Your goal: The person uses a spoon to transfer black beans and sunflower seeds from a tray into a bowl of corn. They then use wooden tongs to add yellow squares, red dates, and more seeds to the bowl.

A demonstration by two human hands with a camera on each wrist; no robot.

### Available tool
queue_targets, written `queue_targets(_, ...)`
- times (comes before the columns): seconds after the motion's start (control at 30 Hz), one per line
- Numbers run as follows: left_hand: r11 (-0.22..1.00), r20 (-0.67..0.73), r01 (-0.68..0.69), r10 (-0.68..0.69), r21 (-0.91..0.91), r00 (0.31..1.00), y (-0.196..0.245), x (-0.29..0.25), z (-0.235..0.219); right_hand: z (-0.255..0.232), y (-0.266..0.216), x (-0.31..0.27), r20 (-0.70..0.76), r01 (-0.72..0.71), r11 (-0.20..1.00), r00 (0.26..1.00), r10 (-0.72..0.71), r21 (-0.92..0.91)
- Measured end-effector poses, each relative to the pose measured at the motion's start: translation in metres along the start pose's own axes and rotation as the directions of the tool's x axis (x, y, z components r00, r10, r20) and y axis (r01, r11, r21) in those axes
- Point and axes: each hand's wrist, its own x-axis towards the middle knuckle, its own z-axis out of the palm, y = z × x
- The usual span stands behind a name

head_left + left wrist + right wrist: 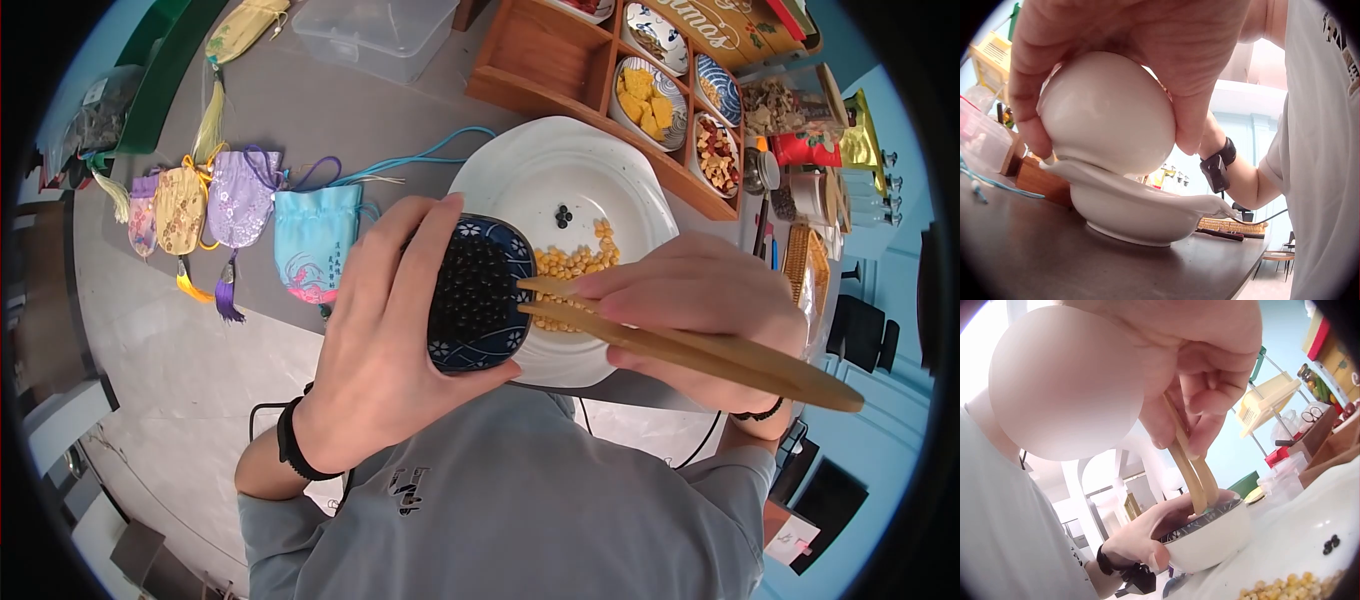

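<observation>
My left hand (375,320) grips a small bowl (518,250), white outside and blue patterned inside, filled with black beans (470,290). The bowl is held over the left side of a wide-rimmed white dish (495,165). In the right hand (710,300) is a pair of wooden tongs (740,365), pinched between thumb and fingers. In the right wrist view the tongs' tips (1204,503) reach to the inside of the bowl's rim. Yellow corn kernels (605,240) lie along the near part of the dish, and a small cluster of black beans (563,216) sits farther back.
Embroidered pouches (240,200) lie left, beside a blue drawstring pouch (310,235). Behind stand a clear plastic box (375,40) and a wooden compartment tray (590,115) with bowls of dried foods. Jars (805,195) and a wicker basket (800,260) stand right.
</observation>
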Motion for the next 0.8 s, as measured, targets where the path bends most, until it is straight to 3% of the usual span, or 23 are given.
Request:
queue_targets(0.1,1.000,-0.008,0.004,-0.004,0.011,1.000,-0.001,-0.001,0.001,-0.013,0.013,0.000,-0.002,0.064,0.996,0.998,-0.064,0.060)
queue_targets(0.23,1.000,-0.008,0.009,-0.009,0.005,1.000,-0.001,-0.001,0.001,-0.019,0.026,-0.011,-0.154,-0.143,0.990,0.978,0.139,-0.017)
queue_targets(0.3,1.000,-0.007,0.013,-0.012,0.004,1.000,-0.002,0.000,0.002,-0.012,0.038,-0.013,-0.184,-0.317,0.947,0.929,0.321,0.049)
queue_targets(0.33,1.000,-0.007,0.011,-0.011,0.009,1.000,-0.002,-0.001,0.002,-0.010,0.048,-0.016,-0.158,-0.331,0.940,0.927,0.340,0.081)
queue_targets(0.67,1.000,-0.007,0.005,-0.005,0.029,1.000,-0.003,-0.001,0.002,0.005,0.063,-0.018,-0.005,-0.405,0.914,0.914,0.406,0.036)
queue_targets(0.8,0.999,-0.002,0.010,-0.010,0.030,1.000,-0.003,-0.001,0.002,0.008,0.064,-0.019,-0.027,-0.400,0.913,0.915,0.403,0.079)
